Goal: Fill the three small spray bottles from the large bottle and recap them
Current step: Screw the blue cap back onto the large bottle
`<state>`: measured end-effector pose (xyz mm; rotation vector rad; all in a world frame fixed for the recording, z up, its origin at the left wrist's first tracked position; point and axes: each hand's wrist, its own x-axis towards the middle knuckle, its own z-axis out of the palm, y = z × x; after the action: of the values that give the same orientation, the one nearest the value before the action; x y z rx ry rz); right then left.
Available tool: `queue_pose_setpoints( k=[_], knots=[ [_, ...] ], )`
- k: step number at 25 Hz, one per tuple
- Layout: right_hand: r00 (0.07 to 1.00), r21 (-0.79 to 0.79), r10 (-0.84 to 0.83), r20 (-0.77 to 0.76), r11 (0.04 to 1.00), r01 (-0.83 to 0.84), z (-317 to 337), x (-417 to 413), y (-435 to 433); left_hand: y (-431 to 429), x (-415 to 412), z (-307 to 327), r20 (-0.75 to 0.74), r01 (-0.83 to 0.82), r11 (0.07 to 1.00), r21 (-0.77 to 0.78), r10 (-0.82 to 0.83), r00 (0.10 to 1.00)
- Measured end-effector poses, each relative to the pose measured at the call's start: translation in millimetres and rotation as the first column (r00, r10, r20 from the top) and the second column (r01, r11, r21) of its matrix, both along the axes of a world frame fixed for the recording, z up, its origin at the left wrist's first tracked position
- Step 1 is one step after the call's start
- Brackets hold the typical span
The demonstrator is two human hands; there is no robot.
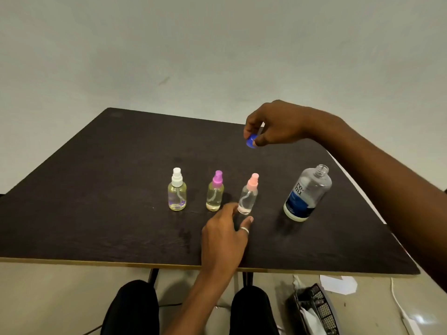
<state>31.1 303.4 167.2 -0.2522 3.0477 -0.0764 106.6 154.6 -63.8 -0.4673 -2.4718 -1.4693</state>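
Two hands working. Nearest, our left hand is relaxed, fingers spread at the base of the pink-capped spray bottle; we can't tell whether it touches. Purple-capped bottle and white-capped bottle stand left of it, both capped. Large bottle stands uncapped on the right. Farthest, our right hand pinches the blue cap above the table.

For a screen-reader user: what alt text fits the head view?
The right hand pinches a blue cap over a dark table, beyond the uncapped large bottle. The left hand reaches for the pink-topped bottle; the purple-topped bottle and the white-topped bottle stand in a row to its left, all three capped.
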Motion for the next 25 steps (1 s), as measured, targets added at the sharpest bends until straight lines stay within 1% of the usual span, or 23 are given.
queue_pose_setpoints(
  k=[3, 6, 8, 10, 12, 14, 15, 17, 21, 25],
  knots=[
    [0.997, -0.026, -0.057, -0.055, 0.998, 0.055, 10, 35, 28, 9, 18, 7, -0.124, 0.036, 0.999, -0.002, -0.036, 0.992],
    [0.991, -0.046, -0.100, -0.085, 0.994, 0.097, 19, 66, 54, 37, 28, 27, -0.216, 0.150, 0.988, 0.024, -0.141, 0.966],
    [0.987, -0.054, -0.119, -0.104, 0.992, 0.114, 22, 83, 69, 58, 28, 47, -0.172, 0.263, 0.964, 0.037, -0.253, 0.952],
    [0.986, -0.051, -0.126, -0.114, 0.991, 0.120, 21, 95, 79, 81, 23, 64, -0.039, 0.353, 0.935, 0.042, -0.351, 0.935],
    [0.986, -0.050, -0.128, -0.108, 0.991, 0.123, 15, 102, 85, 104, 14, 73, 0.076, 0.392, 0.919, 0.037, -0.393, 0.916],
    [0.986, -0.051, -0.131, -0.100, 0.991, 0.126, 8, 105, 89, 124, 4, 76, 0.156, 0.406, 0.914, 0.030, -0.405, 0.901],
    [0.986, -0.053, -0.135, -0.095, 0.990, 0.131, 4, 105, 91, 132, -1, 75, 0.169, 0.408, 0.913, 0.015, -0.404, 0.899],
    [0.986, -0.052, -0.143, -0.085, 0.989, 0.139, -4, 104, 94, 142, -9, 67, 0.131, 0.400, 0.916, -0.014, -0.395, 0.909],
    [0.987, -0.073, -0.139, -0.076, 0.988, 0.133, -15, 101, 96, 141, -14, 59, 0.074, 0.368, 0.930, 0.009, -0.367, 0.927],
    [0.992, -0.086, -0.101, -0.069, 0.992, 0.095, -18, 96, 90, 127, -11, 55, 0.037, 0.278, 0.959, 0.058, -0.281, 0.959]
  ],
)
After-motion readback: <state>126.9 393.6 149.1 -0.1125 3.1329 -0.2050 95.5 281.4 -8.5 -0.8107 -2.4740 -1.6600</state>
